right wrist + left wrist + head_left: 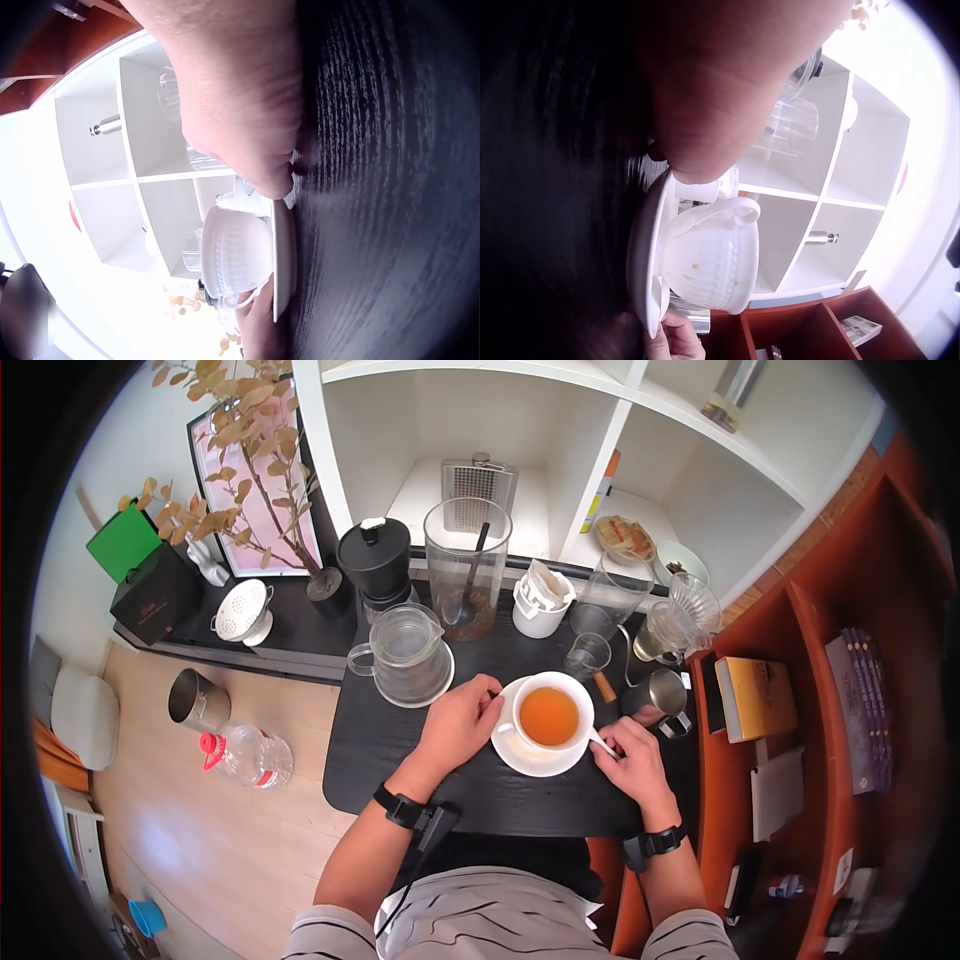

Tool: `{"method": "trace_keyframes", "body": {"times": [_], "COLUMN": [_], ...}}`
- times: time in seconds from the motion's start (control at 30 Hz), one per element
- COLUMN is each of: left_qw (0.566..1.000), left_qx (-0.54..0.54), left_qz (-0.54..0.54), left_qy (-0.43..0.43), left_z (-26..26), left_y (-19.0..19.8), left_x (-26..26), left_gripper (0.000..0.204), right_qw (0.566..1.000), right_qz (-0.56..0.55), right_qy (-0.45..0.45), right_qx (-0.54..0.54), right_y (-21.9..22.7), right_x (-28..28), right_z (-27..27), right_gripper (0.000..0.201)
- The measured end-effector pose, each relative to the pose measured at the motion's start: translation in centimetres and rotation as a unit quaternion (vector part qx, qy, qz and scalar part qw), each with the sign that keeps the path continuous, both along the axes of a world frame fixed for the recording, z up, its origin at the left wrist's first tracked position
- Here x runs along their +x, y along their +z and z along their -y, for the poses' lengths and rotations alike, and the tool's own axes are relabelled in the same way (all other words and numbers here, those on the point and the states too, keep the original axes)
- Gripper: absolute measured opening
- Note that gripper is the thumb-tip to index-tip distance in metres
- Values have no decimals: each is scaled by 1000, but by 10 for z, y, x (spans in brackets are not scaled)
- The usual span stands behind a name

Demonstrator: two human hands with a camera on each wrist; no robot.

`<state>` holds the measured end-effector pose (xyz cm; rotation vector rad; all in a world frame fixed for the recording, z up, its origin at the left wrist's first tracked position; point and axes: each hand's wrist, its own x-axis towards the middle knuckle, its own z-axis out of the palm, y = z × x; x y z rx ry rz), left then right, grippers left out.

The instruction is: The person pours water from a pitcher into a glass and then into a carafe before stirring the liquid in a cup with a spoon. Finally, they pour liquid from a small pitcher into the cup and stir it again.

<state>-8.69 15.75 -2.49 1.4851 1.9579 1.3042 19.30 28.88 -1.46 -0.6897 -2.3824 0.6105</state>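
Observation:
A white cup (548, 710) of amber liquid stands on a white saucer (540, 768); its handle points toward my left hand (460, 722). That hand grips the saucer's left rim, thumb on top. On the opposite side my right hand (632, 760) pinches the rim beside a white spoon handle (604, 744). The left wrist view shows the ribbed cup (714, 259), the saucer (643, 255) and the right fingers (676, 341) at its far edge. In the right wrist view, the saucer (284, 262) lies very close to the tabletop; contact underneath is unclear.
Behind the saucer on the black table (400, 765) are a glass jug (410, 660), a tall glass cylinder (465, 570), a drip-bag cup (540, 610) and a small wooden-handled glass (588, 656). A steel pitcher (655, 698) stands right of the saucer.

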Motion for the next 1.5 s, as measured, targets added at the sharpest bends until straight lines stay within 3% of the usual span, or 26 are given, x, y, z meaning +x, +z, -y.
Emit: {"method": "trace_keyframes", "body": {"times": [0.97, 1.23, 1.5], "left_qw": [1000, 1000, 1000], "left_qx": [6, -13, -18], "left_qz": [19, 11, 17], "left_qy": [5, -10, -11], "left_z": [-3, 0, 0], "left_y": [-9, -4, -4], "left_x": [0, 1, 1], "left_gripper": [14, 28, 29], "right_qw": [1000, 1000, 1000], "right_qz": [14, 6, 1], "right_qy": [-7, -20, -28], "right_qx": [-18, -7, -11], "right_y": [8, 4, 5], "right_x": [4, 2, 2], "right_z": [6, 9, 9], "right_gripper": [15, 15, 15]}}
